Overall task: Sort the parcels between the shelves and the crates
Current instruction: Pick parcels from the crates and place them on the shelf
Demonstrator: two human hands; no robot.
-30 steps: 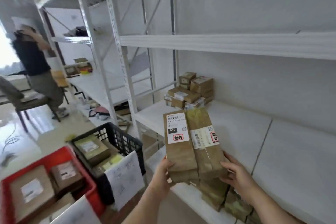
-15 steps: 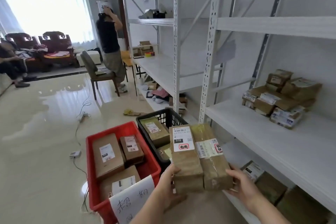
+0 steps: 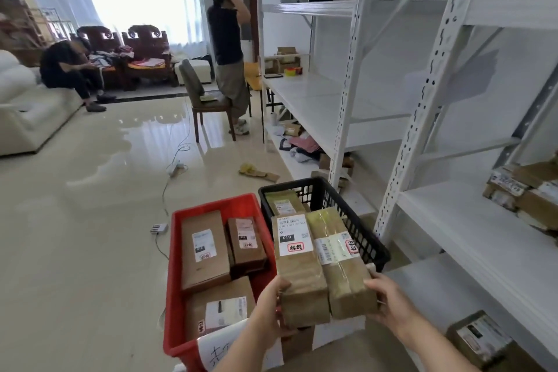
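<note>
Two long brown paper-wrapped parcels [image 3: 320, 263] with white labels are held side by side as one bundle, labels up so they can be read, at about 5 o'clock in view above the crates. The left hand [image 3: 268, 309] grasps the near left end and the right hand [image 3: 388, 300] clasps the near right corner, bracing both together. Beneath, at 7 o'clock, the red plastic crate [image 3: 178, 266] already holds brown boxes; the black mesh crate [image 3: 367, 238] sits just beside it, against the white metal shelves [image 3: 471, 220] at 3 o'clock.
</note>
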